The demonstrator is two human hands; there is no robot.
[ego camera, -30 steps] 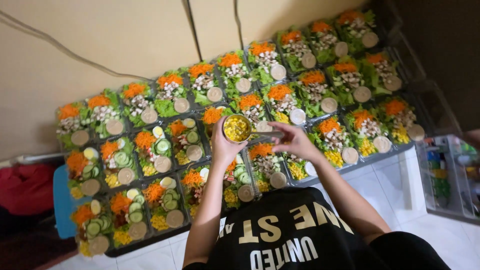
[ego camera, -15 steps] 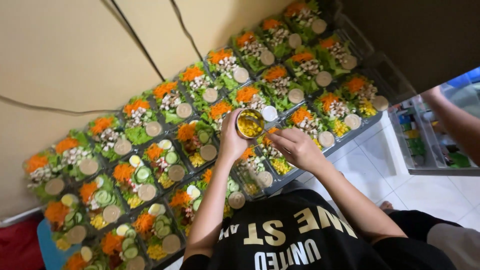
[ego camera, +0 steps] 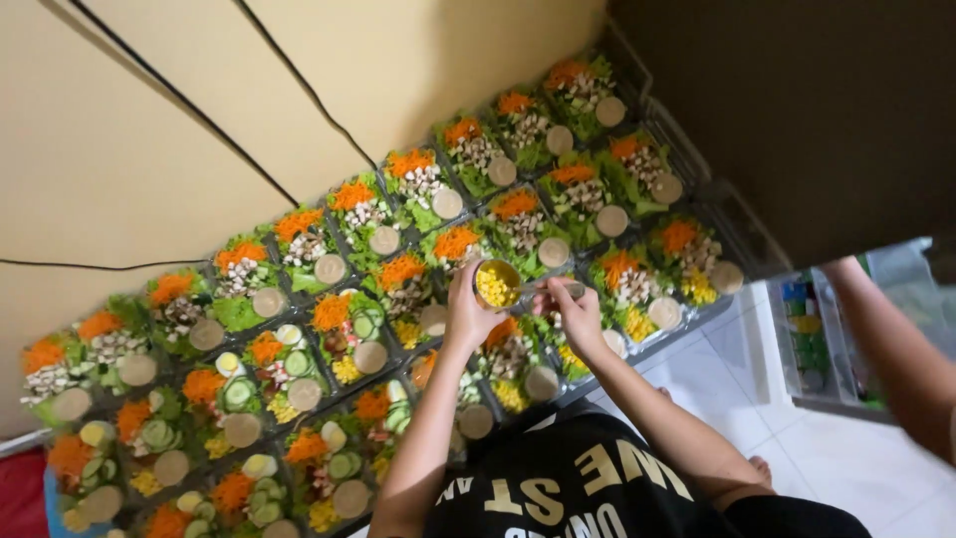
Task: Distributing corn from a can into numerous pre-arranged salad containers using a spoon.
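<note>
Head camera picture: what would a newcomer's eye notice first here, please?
First, the rows of salad trays across the middle, each with orange carrot, greens and a round sauce cup. Above them, at the centre, the left hand holds a small bowl of yellow corn, and the right hand holds a spoon at its rim. At the right edge, another person's arm reaches toward a shelf.
</note>
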